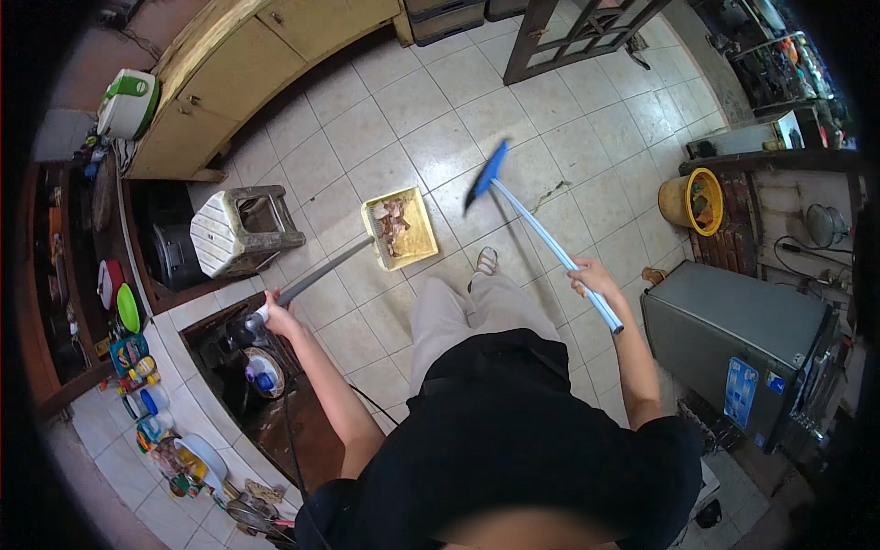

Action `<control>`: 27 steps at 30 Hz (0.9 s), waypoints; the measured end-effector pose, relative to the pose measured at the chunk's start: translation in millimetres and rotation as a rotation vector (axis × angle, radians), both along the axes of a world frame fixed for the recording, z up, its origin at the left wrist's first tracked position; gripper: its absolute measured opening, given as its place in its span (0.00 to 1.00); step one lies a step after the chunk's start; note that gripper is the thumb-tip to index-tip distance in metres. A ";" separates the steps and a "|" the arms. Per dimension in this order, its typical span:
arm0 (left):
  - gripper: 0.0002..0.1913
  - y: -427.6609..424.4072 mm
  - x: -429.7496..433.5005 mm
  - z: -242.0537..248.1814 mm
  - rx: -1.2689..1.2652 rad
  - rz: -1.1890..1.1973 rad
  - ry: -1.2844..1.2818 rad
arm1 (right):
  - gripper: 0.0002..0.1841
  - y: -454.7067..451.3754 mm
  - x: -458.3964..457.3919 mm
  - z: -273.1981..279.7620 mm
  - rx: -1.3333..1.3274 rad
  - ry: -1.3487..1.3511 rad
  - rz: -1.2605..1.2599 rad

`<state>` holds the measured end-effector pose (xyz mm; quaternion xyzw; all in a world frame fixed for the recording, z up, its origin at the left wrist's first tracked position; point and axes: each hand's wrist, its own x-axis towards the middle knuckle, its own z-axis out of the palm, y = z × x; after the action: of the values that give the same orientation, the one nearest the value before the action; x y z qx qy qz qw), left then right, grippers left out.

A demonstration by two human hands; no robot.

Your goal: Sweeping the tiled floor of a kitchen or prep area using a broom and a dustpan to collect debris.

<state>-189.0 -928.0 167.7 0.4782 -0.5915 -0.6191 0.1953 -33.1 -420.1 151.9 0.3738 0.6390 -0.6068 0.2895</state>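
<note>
My left hand (278,315) grips the grey handle of a long-handled yellow plastic dustpan (421,237). Scraps of brownish and pinkish debris (392,221) lie in the pan. The light-blue pole of a broom (543,237) is in my right hand (592,276). Its blue head with dark bristles (487,175) is right of the dustpan, over the tiled floor; blur hides whether the bristles touch it. Some thin greenish debris (552,194) lies on the tiles right of the broom head.
A worn plastic stool (230,234) lies on its side at left, near wooden cabinets (227,75). A tiled counter (182,405) with bottles and bowls runs along the left. At right stand a grey refrigerator (742,302) and a yellow-rimmed bin (674,201). An open door leaf (533,58) is ahead.
</note>
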 end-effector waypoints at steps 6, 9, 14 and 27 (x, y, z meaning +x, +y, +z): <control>0.10 0.2 -74.1 18.2 -0.034 -0.049 0.074 | 0.22 -40.2 -147.0 -53.0 0.005 0.259 0.117; 0.10 -1.0 -119.9 26.2 0.017 -0.060 0.040 | 0.23 -71.8 -241.9 -92.7 -0.100 0.302 0.084; 0.12 24.8 -210.1 21.6 -0.108 -0.181 0.039 | 0.23 -96.0 -337.2 -135.2 -0.115 0.316 -0.172; 0.08 144.8 -363.3 -18.3 -0.368 -0.698 0.065 | 0.22 -72.3 -139.5 -56.1 0.105 -0.246 -0.737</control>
<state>-552.4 -783.2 149.4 0.1854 -0.8131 -0.5468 0.0743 -172.5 -492.4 95.8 0.6624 0.4527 -0.5872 0.1071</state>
